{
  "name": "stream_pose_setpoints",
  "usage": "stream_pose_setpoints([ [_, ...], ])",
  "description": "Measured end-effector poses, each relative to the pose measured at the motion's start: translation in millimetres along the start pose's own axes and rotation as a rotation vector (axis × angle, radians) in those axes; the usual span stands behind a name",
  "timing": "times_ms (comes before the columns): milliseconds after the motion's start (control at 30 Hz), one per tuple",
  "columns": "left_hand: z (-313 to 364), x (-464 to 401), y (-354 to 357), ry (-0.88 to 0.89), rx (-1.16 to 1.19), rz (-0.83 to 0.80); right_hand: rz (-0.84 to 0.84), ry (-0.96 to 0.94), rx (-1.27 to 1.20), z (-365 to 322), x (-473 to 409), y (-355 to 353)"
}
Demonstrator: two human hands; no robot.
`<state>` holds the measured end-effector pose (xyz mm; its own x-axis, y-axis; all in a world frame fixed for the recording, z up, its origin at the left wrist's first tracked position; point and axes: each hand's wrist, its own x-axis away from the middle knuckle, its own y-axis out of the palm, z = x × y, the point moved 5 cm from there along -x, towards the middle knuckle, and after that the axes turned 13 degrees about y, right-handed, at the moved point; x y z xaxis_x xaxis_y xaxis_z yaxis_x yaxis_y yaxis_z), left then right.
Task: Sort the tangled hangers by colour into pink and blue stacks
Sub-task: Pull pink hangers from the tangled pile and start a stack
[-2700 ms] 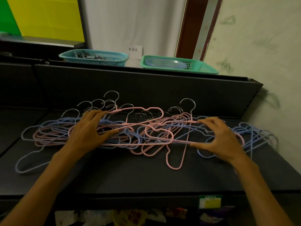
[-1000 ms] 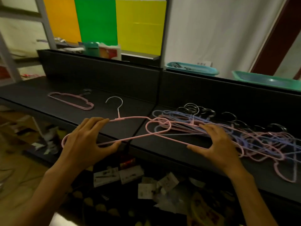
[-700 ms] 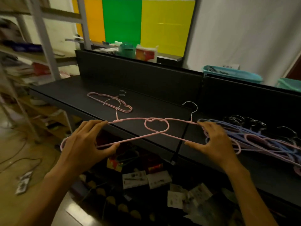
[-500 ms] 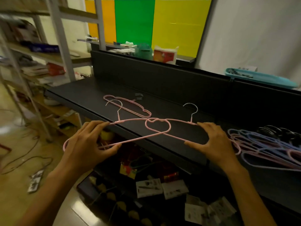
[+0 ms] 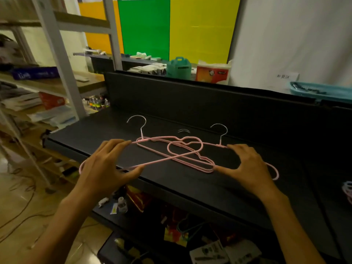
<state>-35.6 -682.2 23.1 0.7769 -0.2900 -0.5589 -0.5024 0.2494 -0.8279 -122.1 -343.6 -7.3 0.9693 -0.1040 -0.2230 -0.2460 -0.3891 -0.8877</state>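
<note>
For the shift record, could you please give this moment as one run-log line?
left hand: holds pink hanger | right hand: holds second pink hanger | both over pink stack on black shelf | not yet released

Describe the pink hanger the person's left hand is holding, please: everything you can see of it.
The left-held pink hanger looks like thin wire in a matte pink coating, with a bare silvery metal hook rising from its neck. The left hand grips its left end between fingers and thumb, carrying it roughly level above the black shelf. Its right shoulder loop crosses the loop of a second pink hanger held by the right hand. Pink hangers lying on the shelf show behind it.
</note>
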Motion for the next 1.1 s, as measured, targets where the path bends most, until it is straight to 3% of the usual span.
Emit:
stream_pose_setpoints([
  [567,-127,-98,53,0.223,0.274,-0.048,-0.108,0.200,0.024,-89,-27,72],
  [1100,-158,-119,79,0.315,0.393,-0.093,-0.150,0.281,-0.019,-113,-28,102],
])
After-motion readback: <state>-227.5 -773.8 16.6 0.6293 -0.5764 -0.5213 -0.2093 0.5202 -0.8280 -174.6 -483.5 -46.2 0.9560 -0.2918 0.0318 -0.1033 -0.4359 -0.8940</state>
